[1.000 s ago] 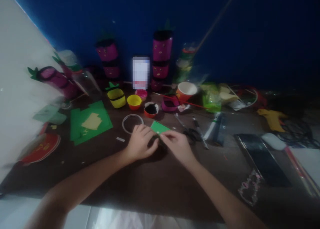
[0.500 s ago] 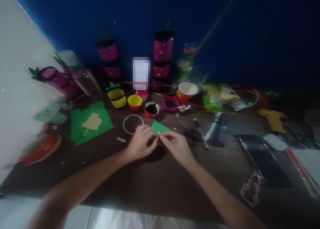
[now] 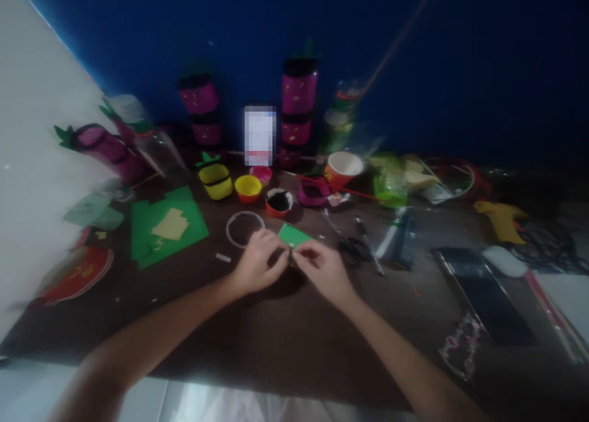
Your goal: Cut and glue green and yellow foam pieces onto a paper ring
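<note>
My left hand [image 3: 260, 262] and my right hand [image 3: 324, 265] meet above the middle of the dark table, fingertips pinched close together. Something small and dark sits between them, too blurred and covered to name. Just behind the fingertips lies a small piece of green paper [image 3: 294, 233] with a pale speck at its near edge. A clear ring [image 3: 227, 230] of tape or plastic rests by my left hand, with a small white strip [image 3: 223, 257] in front of it. To the right of my right hand are black-handled scissors [image 3: 353, 250] and a pen [image 3: 369, 245].
Green sheets [image 3: 196, 229] with yellow paper [image 3: 170, 224] lie left. Small painted cups, including a yellow one [image 3: 248, 189], stand behind my hands. A paper cup [image 3: 343, 169], a phone [image 3: 483, 293] and a beaded strap [image 3: 462, 348] are right. Purple plastic containers [image 3: 299, 94] line the back.
My right fingertips have shifted slightly, and a bit more of the small dark thing shows between my hands. Everything else stays in place.
</note>
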The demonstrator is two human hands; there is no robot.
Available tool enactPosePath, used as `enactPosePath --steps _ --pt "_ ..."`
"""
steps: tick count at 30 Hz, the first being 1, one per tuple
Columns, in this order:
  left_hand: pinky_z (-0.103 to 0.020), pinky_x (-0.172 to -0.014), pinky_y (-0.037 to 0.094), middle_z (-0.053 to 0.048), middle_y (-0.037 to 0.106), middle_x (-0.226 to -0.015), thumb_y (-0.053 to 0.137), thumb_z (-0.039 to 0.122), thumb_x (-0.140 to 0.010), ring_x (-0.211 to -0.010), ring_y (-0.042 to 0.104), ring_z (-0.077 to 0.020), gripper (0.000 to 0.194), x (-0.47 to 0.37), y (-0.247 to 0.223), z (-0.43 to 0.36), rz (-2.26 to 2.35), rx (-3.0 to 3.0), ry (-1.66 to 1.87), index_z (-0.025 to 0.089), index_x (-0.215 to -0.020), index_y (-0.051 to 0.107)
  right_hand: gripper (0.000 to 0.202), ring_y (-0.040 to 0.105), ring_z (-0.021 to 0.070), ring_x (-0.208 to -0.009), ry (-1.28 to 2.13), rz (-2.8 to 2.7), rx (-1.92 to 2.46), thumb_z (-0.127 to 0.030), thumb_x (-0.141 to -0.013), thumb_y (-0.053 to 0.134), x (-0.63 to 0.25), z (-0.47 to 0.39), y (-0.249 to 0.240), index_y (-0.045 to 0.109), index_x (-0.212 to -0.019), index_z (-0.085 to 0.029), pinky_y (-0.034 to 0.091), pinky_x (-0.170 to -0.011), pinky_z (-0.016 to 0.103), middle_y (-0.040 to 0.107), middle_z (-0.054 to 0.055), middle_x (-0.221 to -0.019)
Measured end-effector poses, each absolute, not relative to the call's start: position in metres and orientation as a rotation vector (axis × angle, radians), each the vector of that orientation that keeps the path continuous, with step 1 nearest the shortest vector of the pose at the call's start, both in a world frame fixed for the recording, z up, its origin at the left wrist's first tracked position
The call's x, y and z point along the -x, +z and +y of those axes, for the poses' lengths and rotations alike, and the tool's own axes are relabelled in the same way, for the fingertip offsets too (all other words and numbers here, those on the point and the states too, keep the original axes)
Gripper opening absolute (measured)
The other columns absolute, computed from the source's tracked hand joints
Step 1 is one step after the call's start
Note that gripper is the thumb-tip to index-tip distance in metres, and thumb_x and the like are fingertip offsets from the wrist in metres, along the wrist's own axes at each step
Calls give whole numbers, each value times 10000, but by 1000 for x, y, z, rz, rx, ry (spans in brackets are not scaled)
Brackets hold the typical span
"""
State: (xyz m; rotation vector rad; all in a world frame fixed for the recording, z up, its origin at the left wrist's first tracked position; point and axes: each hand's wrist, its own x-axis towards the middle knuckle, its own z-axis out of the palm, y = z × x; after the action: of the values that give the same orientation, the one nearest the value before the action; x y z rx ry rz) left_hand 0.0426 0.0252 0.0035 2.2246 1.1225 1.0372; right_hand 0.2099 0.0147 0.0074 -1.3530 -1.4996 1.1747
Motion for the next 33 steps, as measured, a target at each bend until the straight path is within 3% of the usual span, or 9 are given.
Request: enactPosePath --steps 12,19,25,29,33 --pt "-359 -787 409 -51 636 -807 458 199 -843 -803 530 -178 141 -41 3 26 1118 -2187 1078 176 -842 598 163 580 154 -662 1249 -1383 1335 -331 -697 617 -208 18 10 574 -724 -176 490 -646 282 617 23 -692" --pt "-334 -767 432 -54 586 -865 493 164 -794 -836 532 -176 128 -16 17 29 1306 -2100 1256 171 -914 539 197 596 159 -689 1226 -1367 1352 -357 -685 636 -211 27 14 596 -748 -174 494 -676 289 639 27 -719" --pt "-331 -763 458 -75 494 -1009 593 177 -706 -889 515 -177 402 47 9 55 1740 -1685 1635 183 -1065 413 244 610 170 -718 1215 -1339 1374 -395 -671 654 -209 28 11 613 -734 -163 495 -710 303 662 46 -749" --pt "-407 -897 448 -123 456 -1140 711 239 -622 -1092 488 -239 795 80 -6 92 1716 -1488 1605 192 -1249 225 267 609 176 -714 1200 -1338 1369 -415 -664 661 -204 24 9 615 -736 -161 498 -688 303 664 52 -745" --pt "-466 -1023 358 -146 417 -1240 775 303 -575 -1218 428 -268 1009 90 -15 119 1613 -1536 1510 219 -1324 103 254 607 171 -692 1199 -1376 1379 -415 -676 643 -203 18 9 608 -726 -168 497 -658 289 661 48 -735"
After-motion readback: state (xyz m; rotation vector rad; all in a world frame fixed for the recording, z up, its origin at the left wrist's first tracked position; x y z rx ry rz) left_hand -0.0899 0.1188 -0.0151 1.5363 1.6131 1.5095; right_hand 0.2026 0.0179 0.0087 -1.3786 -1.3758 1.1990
